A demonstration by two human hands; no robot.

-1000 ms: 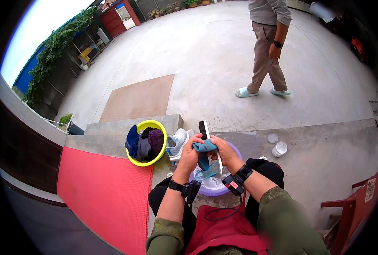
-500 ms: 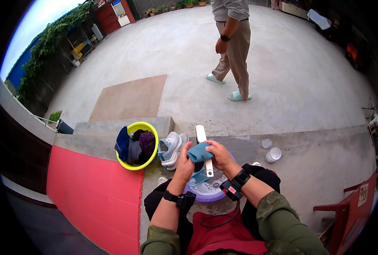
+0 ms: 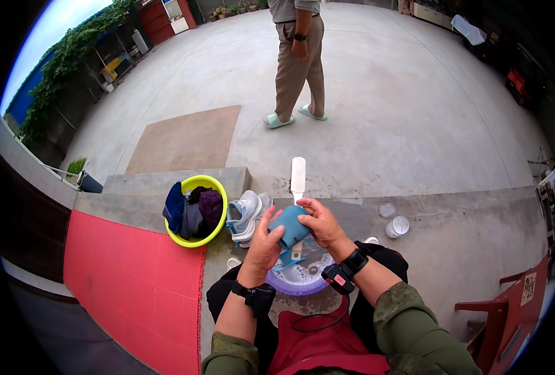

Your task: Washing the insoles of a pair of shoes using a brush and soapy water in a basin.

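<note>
Grip of two hands (image 3: 262, 249) (image 3: 325, 229) holds one blue piece (image 3: 292, 226) over one purple basin (image 3: 302, 290).

Head-worn fisheye, looking down on the left hand (image 3: 263, 246) and right hand (image 3: 324, 227).
The view sits above and behind both hands, near enough that the forearms (image 3: 375, 279) rise from the lower edge; it faces forward too, taking in the basin (image 3: 300, 289) below them and the yard (image 3: 390, 119) far beyond.

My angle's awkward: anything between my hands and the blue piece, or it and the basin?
Nothing visible separates your left hand or right hand from the blue piece; the white brush passes below it, over the purple basin.
</note>
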